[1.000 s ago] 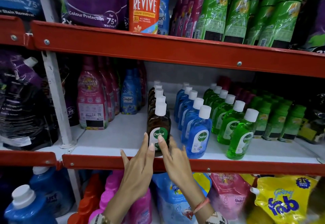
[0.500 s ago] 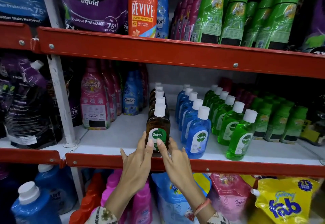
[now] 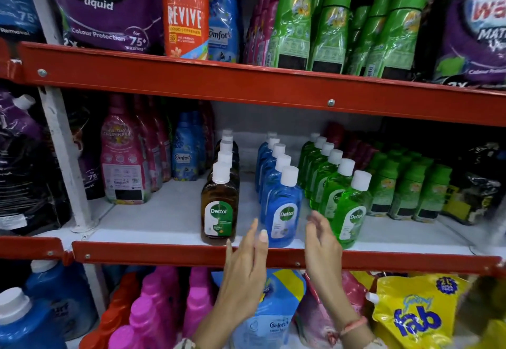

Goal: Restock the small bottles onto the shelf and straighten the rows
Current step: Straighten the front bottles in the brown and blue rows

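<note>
Three rows of small white-capped Dettol bottles stand on the white middle shelf [image 3: 153, 222]. The brown row's front bottle [image 3: 219, 206] is at the left, the blue row's front bottle [image 3: 283, 209] in the middle, the green row's front bottle [image 3: 351, 211] at the right. My left hand [image 3: 246, 263] is raised with fingers spread, just left of the front blue bottle. My right hand [image 3: 321, 242] is open just right of that bottle, between the blue and green rows. Neither hand holds anything; both are blurred.
A red shelf lip [image 3: 169, 255] runs in front of the bottles. Pink and blue Comfort bottles [image 3: 123, 157] stand to the left, dark green bottles [image 3: 408, 187] to the right. Pouches and tall bottles fill the top shelf; a yellow fab pouch [image 3: 416, 313] and jugs sit below.
Both hands have left the front brown bottle and moved right, now flanking the front blue bottle. The view has shifted slightly.
</note>
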The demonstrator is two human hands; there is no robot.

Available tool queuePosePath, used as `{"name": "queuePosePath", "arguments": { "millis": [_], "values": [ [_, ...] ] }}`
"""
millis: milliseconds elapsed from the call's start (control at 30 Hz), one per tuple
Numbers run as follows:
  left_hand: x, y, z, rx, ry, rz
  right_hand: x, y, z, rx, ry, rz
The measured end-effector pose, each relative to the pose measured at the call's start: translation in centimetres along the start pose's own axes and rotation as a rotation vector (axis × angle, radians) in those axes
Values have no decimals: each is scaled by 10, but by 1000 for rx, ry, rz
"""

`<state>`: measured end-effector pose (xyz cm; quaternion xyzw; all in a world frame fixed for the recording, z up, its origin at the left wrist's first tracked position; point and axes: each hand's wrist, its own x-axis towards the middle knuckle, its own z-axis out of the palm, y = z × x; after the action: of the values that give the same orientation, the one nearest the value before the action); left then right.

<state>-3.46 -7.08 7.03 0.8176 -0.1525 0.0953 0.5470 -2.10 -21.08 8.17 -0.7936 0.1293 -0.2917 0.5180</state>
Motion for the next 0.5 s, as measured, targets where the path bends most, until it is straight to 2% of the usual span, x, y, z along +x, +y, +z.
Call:
{"name": "queuePosePath", "arguments": {
  "millis": [100, 167, 500],
  "values": [
    [14, 11, 10, 32, -156, -67, 18, 4, -4, -78, -187, 60],
    [23, 13, 12, 54, -176, -111, 21, 2, -3, -61, -249, 59],
    [40, -4, 13, -98, -114, -167, 8, 5, -6, -61, -286, -51]
  ]
}}
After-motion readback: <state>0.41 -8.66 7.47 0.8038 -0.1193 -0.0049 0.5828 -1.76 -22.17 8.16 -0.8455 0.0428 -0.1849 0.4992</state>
